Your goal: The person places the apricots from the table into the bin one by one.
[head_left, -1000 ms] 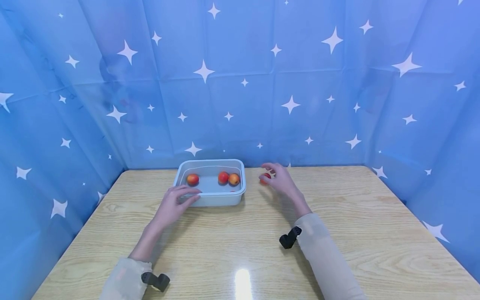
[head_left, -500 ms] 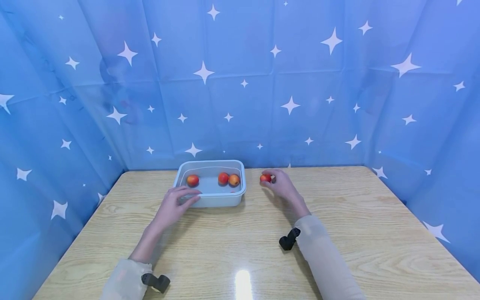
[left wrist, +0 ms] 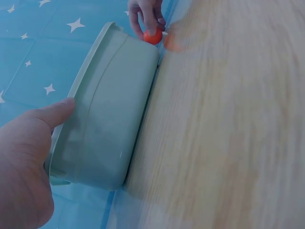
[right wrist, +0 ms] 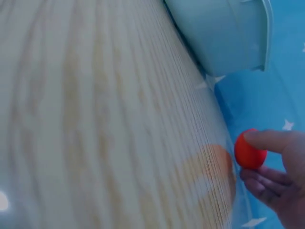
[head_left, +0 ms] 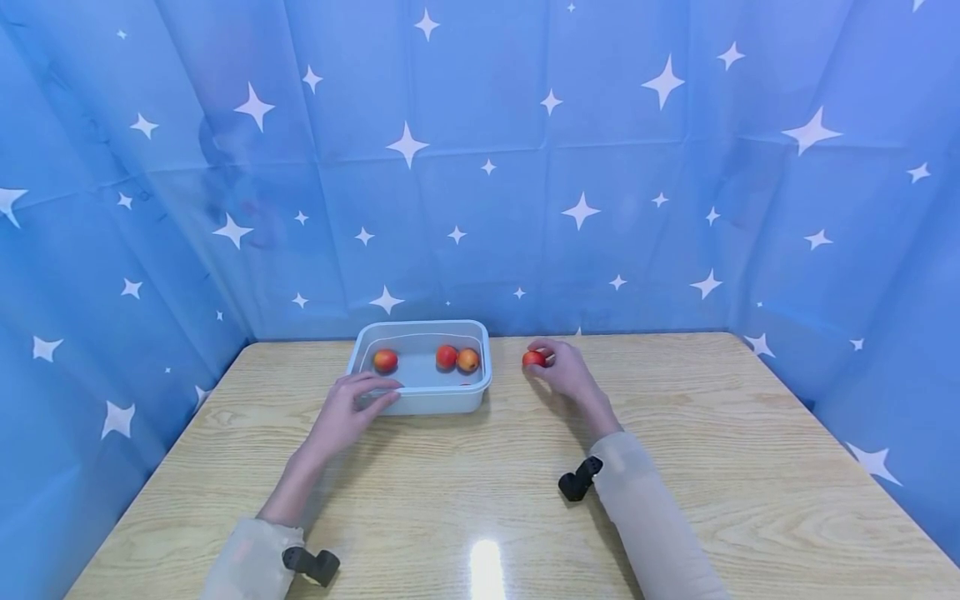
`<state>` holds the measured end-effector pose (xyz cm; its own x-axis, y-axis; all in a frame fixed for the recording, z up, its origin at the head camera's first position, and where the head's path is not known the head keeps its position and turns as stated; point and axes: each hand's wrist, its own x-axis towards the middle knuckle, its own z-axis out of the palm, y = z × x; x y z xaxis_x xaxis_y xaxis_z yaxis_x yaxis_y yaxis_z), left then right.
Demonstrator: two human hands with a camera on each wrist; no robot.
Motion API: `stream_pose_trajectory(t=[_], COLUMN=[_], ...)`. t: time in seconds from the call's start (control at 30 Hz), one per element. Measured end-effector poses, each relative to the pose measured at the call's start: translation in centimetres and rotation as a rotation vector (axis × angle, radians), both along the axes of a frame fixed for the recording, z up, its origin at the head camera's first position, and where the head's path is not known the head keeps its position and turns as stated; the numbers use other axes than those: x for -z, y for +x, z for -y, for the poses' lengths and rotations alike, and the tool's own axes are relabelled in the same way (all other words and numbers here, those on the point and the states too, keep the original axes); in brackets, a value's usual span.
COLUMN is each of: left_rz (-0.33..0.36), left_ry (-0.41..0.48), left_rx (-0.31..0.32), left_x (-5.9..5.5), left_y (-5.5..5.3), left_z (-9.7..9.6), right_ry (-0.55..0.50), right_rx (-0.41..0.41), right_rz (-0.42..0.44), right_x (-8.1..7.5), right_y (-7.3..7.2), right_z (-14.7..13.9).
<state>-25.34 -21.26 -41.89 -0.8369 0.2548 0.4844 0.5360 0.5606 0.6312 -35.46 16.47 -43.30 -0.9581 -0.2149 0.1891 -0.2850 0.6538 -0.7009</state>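
Observation:
In the head view, my right hand (head_left: 568, 372) pinches a small red round fruit (head_left: 534, 358) between thumb and fingers, to the right of a pale blue-green plastic container (head_left: 442, 402). The right wrist view shows the thumb pressed on top of this fruit (right wrist: 249, 150), close to the table surface; I cannot tell whether it touches the wood. My left hand (head_left: 352, 412) grips the container's near left rim, its thumb on the rim in the left wrist view. Inside lie a red-orange fruit (head_left: 386, 360), a red one (head_left: 446, 357) and an orange one (head_left: 468, 360). A red sliver shows behind the near wall.
A light wood-grain table (head_left: 465, 475) carries everything, and the container stands near its far edge. Behind and at both sides hangs a blue curtain (head_left: 480, 192) with white stars. Each sleeve cuff bears a small black camera (head_left: 579, 478).
My right hand has come down on the red fruit, and its thumb and fingers have pinched it. The fruit has shifted slightly right. The left hand stays on the container.

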Motion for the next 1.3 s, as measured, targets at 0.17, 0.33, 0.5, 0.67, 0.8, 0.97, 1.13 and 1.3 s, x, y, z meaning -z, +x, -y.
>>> stream_pose_trajectory(t=[0.17,0.33,0.5,0.67,0.8,0.97,1.13,1.3], left_rz=[-0.014,-0.016,0.004,0.017,0.015,0.002,-0.021,-0.023], left_ry=[0.001,0.0,0.003,0.004,0.005,0.002,-0.001,0.006], left_rx=[0.003,-0.003,-0.003,0.002,0.005,0.005,0.005,0.01], left_x=[0.1,0.2,0.1,0.0,0.0,-0.1,-0.1,0.0], left_y=[-0.1,-0.1,0.0,0.0,-0.1,-0.1,-0.1,0.0], left_z=[0.0,0.0,0.0,0.0,0.0,-0.1,-0.1,-0.1], right_ry=[-0.023,-0.052,-0.088,-0.133,-0.166,-0.204,-0.222,-0.232], right_rx=[0.025,0.021,0.023,0.019,-0.01,-0.05,-0.067,-0.09], right_rz=[-0.017,-0.051,-0.07,-0.093,-0.124,-0.161,-0.177,-0.23], right_x=[-0.2,-0.6,-1.2,-1.8,-2.4,-3.3,-4.0,-4.5], right_y=[0.2,0.5,1.0,1.5,1.7,2.0,2.6,3.2], right_z=[0.1,0.4,0.7,1.3,1.7,2.3,3.2,4.3])
